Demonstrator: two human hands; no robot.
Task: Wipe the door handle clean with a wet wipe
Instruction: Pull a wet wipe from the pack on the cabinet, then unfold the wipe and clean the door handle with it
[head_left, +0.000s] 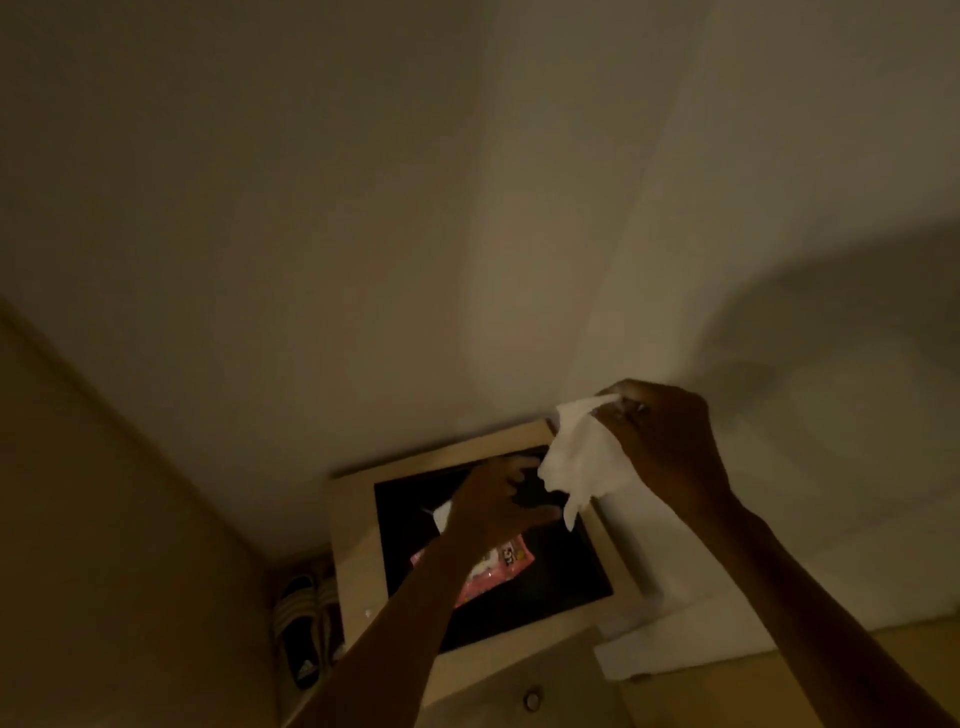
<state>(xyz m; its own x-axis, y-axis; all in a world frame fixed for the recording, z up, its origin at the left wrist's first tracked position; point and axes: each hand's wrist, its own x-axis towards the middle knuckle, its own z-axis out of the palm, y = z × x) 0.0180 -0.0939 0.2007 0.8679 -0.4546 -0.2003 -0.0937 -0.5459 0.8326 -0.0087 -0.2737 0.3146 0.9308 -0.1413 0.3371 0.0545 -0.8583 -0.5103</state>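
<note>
While the dim light blurred fine detail, the right hand (670, 441) pinched a crumpled white wet wipe (582, 462) between thumb and fingertips, raised above a small cabinet (353, 525) with pale edging and a black top. The left hand (493, 499) hovered over a pink wipe packet (498, 566) lying on that top, fingers loosely spread, grasping nothing discernible. Sandals (304, 623) stood left of the cabinet, beside the wall (363, 208).
</note>
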